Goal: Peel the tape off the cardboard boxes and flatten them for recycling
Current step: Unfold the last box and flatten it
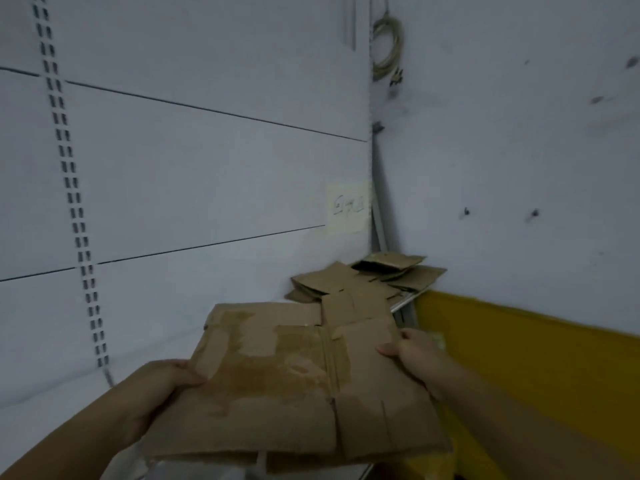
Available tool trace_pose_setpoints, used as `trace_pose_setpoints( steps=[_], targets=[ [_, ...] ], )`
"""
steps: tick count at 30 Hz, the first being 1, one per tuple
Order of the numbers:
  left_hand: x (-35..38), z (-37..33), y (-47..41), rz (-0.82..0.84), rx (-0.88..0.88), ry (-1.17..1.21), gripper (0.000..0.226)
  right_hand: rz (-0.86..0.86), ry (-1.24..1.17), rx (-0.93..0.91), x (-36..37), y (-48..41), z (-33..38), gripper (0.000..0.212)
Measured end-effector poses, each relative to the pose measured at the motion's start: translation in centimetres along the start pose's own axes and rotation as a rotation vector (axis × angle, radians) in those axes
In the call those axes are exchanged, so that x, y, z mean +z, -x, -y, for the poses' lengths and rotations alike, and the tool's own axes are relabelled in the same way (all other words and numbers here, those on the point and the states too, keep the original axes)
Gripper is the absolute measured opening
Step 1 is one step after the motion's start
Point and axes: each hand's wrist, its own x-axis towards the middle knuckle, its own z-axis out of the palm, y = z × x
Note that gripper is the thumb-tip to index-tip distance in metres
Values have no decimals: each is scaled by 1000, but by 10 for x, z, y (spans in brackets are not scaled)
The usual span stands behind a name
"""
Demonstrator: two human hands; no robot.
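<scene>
Near the corner of the two walls, held out a flattened cardboard box (294, 386), with a pile of flattened boxes (367, 282) lying beyond it in the corner. Grasped at its left edge by the left hand (162, 386) and at its right edge by the right hand (415, 355), thumbs on top, the other fingers hidden beneath the cardboard. Showed blotchy patches on the upper face; too blurred to tell leftover tape from torn paper. Could go to recycling with tape on it, if not checked first. Could slip on the right side, as pinched there only close to the edge. Could slide off the pile if laid down askew, because uneven and spread out.
</scene>
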Motion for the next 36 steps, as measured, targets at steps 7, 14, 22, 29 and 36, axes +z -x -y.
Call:
trace_pose_setpoints(
  steps=[7, 14, 22, 29, 36],
  targets=[
    [102, -38, -107, 104, 7, -1, 28, -113, 95, -17, -93, -62, -18, 45],
    [199, -65, -161, 52, 58, -56, 25, -119, 21, -33, -176, -147, -36, 49],
    [248, -107, -179, -74, 91, -56, 20, 40, 42, -111, -220, -265, 0, 46],
    [249, -114, -218, -251, 147, 29, 53, 129, 342, -290, -191, -361, 43, 45],
    [281, -124, -282, -335, 231, -51, 24, 132, 526, -356, -196, -454, 66, 49]
  ],
)
